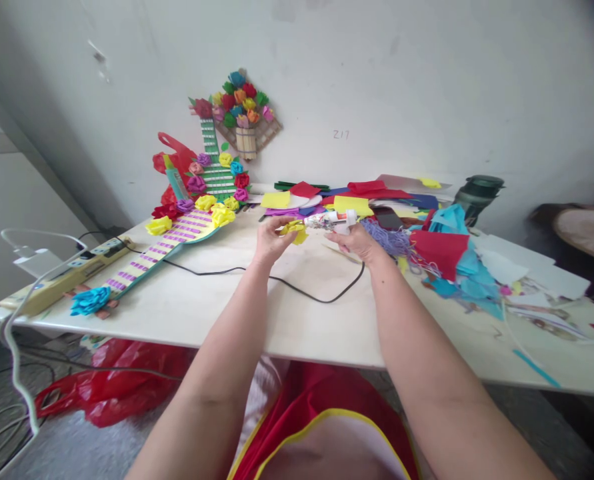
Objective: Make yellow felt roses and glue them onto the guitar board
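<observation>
My left hand (273, 239) pinches a yellow paper flower (297, 231) above the middle of the table. In my right hand (354, 241) is a white hot glue gun (329, 219), its nozzle pointing left and close to the flower; whether they touch I cannot tell. The gun's black cord (321, 300) loops over the tabletop toward the left. Left of my hands lies a guitar-shaped craft (164, 243) with purple and cream stripes. Yellow paper flowers (223, 215) sit on its upper end, and a blue one (91, 301) is at its lower tip.
A power strip (77, 273) with a white charger runs along the left edge. Behind stand a green striped craft (219, 177) and a flower-basket decoration (247, 142). Coloured paper sheets (304, 190), blue scraps (469, 277), a phone (387, 218) and a dark bottle (477, 197) lie rearward and right.
</observation>
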The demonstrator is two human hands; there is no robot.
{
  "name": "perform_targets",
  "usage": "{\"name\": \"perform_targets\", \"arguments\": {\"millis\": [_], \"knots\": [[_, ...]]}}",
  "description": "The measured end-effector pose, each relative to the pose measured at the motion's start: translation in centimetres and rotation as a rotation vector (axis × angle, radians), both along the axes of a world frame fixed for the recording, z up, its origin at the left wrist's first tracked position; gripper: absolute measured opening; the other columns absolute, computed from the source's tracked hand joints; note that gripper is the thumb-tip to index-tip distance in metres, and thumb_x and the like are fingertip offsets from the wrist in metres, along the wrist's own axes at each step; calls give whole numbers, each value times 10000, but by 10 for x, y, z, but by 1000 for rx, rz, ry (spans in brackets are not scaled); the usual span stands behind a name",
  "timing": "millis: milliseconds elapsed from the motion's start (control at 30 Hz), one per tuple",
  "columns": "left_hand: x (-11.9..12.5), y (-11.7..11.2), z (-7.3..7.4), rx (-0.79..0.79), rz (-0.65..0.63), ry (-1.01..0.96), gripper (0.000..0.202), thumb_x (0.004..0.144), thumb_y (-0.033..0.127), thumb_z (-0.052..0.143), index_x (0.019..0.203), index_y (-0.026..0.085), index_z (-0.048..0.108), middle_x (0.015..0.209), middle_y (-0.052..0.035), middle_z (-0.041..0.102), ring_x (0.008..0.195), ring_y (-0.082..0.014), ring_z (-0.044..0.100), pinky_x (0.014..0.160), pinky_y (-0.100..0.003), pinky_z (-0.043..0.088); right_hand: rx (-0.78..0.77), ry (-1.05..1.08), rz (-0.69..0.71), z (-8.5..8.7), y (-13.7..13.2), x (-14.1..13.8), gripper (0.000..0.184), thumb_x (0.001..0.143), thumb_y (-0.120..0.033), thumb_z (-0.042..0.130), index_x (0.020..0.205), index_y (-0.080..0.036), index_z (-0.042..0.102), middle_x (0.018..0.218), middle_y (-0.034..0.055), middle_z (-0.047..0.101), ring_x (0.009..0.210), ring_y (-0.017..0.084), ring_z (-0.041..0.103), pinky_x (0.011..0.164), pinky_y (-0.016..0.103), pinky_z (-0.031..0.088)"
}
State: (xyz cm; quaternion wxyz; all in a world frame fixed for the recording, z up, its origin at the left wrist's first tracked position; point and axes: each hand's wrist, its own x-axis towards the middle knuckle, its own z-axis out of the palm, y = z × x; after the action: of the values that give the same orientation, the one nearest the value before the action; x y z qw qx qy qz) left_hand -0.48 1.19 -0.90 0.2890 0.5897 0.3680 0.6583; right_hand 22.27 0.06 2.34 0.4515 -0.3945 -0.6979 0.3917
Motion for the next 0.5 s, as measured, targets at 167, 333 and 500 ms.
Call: {"name": "perform_targets", "arguments": {"millis": [167, 333, 500], "knots": [[3, -4, 2, -14, -23, -22, 376, 555, 300, 831, 894, 160, 747, 867, -66, 756, 760, -199, 703, 714, -310, 576, 17, 7, 12, -3, 3, 1, 479, 576, -583, 837, 648, -233, 518, 485, -61, 432, 394, 80, 350, 389, 278, 278], [4, -5, 4, -34, -28, -35, 344, 545, 276, 820, 864, 166, 753, 840, -56, 754, 734, -193, 694, 693, -303, 575, -7, 29, 23, -3, 1, 2, 494, 555, -595, 843, 630, -230, 518, 462, -69, 441, 382, 76, 353, 402, 274, 271], [3, -3, 3, -54, -6, -33, 330, 525, 280, 827, 826, 171, 748, 812, -51, 753, 691, -184, 685, 669, -299, 575, -56, 38, 49, -4, 1, 4, 513, 538, -607, 851, 573, -223, 512, 449, -47, 457, 381, 78, 365, 398, 275, 269]]}}
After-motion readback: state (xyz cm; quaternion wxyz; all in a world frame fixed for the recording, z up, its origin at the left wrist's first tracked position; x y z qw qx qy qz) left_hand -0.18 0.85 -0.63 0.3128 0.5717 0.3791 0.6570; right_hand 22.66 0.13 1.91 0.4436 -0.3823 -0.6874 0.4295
